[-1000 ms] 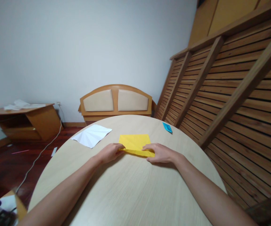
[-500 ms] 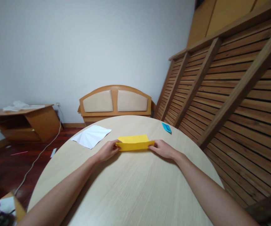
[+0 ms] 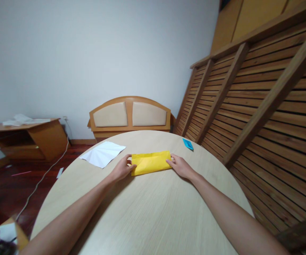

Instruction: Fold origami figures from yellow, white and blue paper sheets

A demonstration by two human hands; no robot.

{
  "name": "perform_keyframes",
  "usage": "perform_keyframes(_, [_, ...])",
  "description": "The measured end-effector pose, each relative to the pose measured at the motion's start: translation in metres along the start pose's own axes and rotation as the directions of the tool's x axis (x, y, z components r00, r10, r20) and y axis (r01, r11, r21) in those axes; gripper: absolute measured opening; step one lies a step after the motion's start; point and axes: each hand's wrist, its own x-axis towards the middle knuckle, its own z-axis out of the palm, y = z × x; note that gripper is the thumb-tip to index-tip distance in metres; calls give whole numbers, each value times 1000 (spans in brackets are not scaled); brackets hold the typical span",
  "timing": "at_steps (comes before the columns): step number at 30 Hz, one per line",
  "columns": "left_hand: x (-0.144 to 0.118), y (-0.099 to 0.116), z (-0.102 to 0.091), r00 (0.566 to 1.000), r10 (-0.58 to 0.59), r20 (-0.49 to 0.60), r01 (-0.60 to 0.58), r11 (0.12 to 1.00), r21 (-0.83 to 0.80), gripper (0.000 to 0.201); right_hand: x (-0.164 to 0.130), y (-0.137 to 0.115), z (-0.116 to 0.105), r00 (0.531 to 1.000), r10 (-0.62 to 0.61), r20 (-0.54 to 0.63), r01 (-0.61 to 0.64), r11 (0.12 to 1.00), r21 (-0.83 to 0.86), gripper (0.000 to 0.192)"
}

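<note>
Yellow paper: I see a folded yellow sheet lying flat on the round worktop, just above the middle of the frame, doubled into a long band.
Long axis: it runs left to right across the picture, so each short end points at one of my hands.
Left hand: my left hand sits at the band's left end, fingers narrowed onto that edge, thumb over the top.
Right hand: my right hand meets the right end, fingers pressed onto the corner.
Nearer hand: neither; both touch the sheet, one at each end.
Other paper: a creased white sheet lies left of it, well apart; a small blue folded piece lies at the upper right, near the worktop's edge.
</note>
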Motion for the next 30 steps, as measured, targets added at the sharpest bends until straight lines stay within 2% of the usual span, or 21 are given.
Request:
perform_keyframes(3, [-2, 1, 3, 999, -10, -40, 17, 981, 191, 53, 1, 3, 4, 999, 5, -31, -6, 999, -40, 31])
perform_keyframes(5, [-6, 6, 6, 994, 29, -108, 9, 942, 335, 54, 3, 4, 8, 998, 2, -59, -8, 995, -102, 32])
perform_keyframes(6, [-9, 9, 9, 985, 78, -156, -9, 918, 398, 56, 3, 5, 9, 998, -4, -64, -4, 992, -124, 33])
perform_keyframes(8, [-14, 14, 14, 946, 268, -184, -141, 848, 512, 62, 4, 5, 12, 998, -16, -59, 7, 988, -153, 34])
perform_keyframes(10, [-19, 17, 21, 923, 369, -111, -250, 792, 556, 64, 4, 5, 13, 999, -20, -44, 12, 984, -178, 35])
perform_keyframes(12, [-22, 19, 29, 920, 391, -4, -319, 756, 571, 62, 4, 6, 13, 1000, -11, -29, 5, 976, -218, 36])
perform_keyframes(16, [-24, 19, 40, 942, 294, 163, -333, 751, 571, 56, 4, 1, 10, 998, 24, -57, -44, 926, -374, 42])
perform_keyframes(20, [-26, 22, 44, 951, 211, 227, -305, 766, 566, 53, 0, -18, 16, 983, -88, -158, -9, 848, -530, 49])
perform_keyframes(22, [-27, 24, 45, 951, 189, 246, -300, 760, 576, 54, -3, -31, 26, 981, -155, -117, 69, 840, -538, 49])
perform_keyframes(26, [-30, 28, 44, 940, 169, 295, -318, 748, 583, 58, -11, -48, 54, 966, -192, 174, 248, 879, -408, 55])
perform_keyframes(28, [-32, 30, 43, 931, 165, 327, -334, 745, 578, 59, -12, -48, 62, 942, -152, 298, 255, 903, -346, 60])
perform_keyframes(30, [-33, 31, 43, 924, 146, 353, -339, 741, 580, 61, -11, -43, 65, 927, -99, 363, 225, 918, -327, 63])
